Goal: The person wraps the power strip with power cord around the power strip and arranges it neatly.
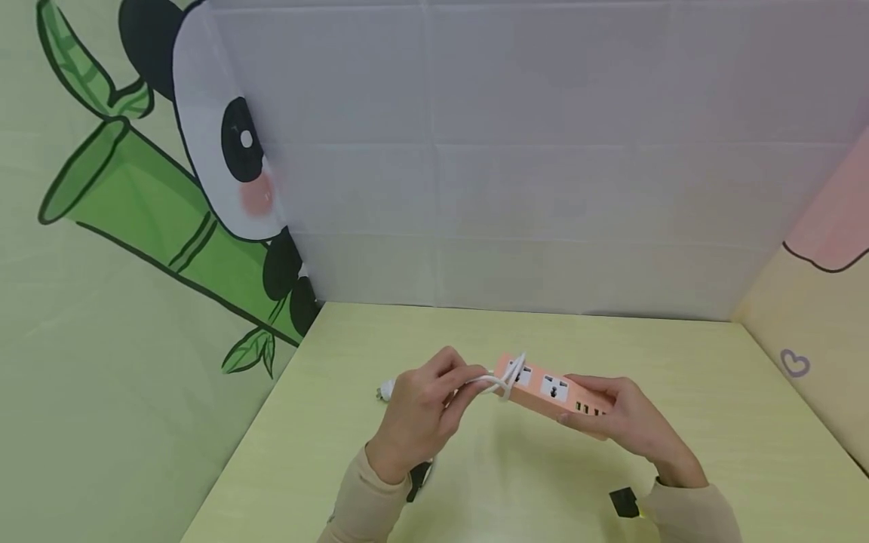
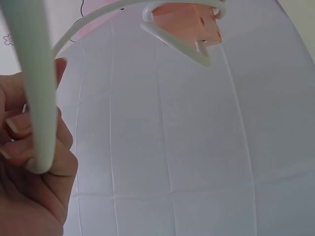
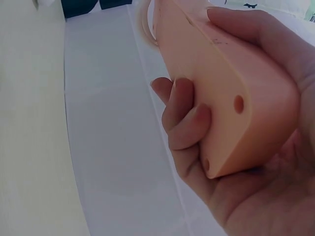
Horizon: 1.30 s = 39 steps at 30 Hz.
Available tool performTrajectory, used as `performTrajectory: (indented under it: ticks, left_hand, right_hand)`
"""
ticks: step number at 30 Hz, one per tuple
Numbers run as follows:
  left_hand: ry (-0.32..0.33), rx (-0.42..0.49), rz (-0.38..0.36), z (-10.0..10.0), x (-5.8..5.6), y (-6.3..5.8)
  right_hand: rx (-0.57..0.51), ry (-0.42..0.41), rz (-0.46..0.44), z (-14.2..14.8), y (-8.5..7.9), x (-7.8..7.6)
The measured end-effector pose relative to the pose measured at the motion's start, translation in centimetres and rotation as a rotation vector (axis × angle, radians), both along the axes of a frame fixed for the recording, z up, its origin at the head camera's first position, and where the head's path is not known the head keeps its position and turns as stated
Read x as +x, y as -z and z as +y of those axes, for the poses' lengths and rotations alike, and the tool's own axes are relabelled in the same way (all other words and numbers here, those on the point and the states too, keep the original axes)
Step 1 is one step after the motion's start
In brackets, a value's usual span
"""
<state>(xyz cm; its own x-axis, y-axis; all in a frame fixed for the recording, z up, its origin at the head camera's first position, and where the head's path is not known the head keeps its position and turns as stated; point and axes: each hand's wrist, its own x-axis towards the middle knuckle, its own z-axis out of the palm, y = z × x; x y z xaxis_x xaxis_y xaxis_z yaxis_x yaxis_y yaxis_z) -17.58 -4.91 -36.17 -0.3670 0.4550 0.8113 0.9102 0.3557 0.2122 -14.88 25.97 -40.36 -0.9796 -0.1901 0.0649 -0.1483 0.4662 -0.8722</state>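
Above the pale surface (image 1: 747,422), the orange power strip (image 1: 540,400) tilts in the grip of the right hand (image 1: 631,422), closed round one end; the left hand (image 1: 424,400) pinches the white cord (image 2: 177,45) looped about the other. Working this well probably means steadying the strip and keeping the cord lightly taut against tangles. The right wrist view shows round holes (image 3: 238,104) underneath; the head view, sockets (image 1: 554,388) on top.

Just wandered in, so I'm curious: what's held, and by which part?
The right hand grips the power strip by the end away from the white cord, which the left hand pinches beside the strip.
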Motion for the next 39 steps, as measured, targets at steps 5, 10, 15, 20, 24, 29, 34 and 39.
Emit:
performTrajectory:
  ticks: [5, 10, 15, 20, 24, 29, 34, 39]
  left_hand:
    - [-0.009, 0.003, 0.003, 0.1, -0.1, 0.1]
    - [-0.023, -0.002, 0.0, 0.2, -0.3, 0.1]
    - [-0.034, 0.007, 0.011, 0.4, -0.5, 0.3]
    - [-0.042, 0.014, 0.013, 0.7, -0.6, 0.4]
    - [-0.051, 0.012, -0.003, 0.8, -0.7, 0.5]
    - [-0.068, 0.011, -0.023, 0.6, -0.7, 0.7]
    - [-0.087, 0.002, -0.032, 0.4, -0.7, 0.8]
    - [-0.105, -0.013, -0.04, 0.1, -0.7, 0.8]
  right_hand:
    - [0.0, -0.016, 0.002, 0.0, 0.1, 0.0]
    - [0.001, -0.029, -0.017, 0.1, 0.0, 0.0]
    - [0.003, -0.049, -0.007, 0.3, 0.0, -0.1]
    - [-0.009, -0.084, -0.006, 0.6, 0.1, -0.2]
    - [-0.009, -0.11, -0.009, 0.8, 0.2, -0.2]
    - [0.003, -0.114, 0.001, 0.4, 0.1, 0.2]
    - [-0.003, -0.132, 0.0, 0.1, 0.1, 0.5]
    - [-0.017, -0.164, 0.02, -0.2, 0.0, 0.8]
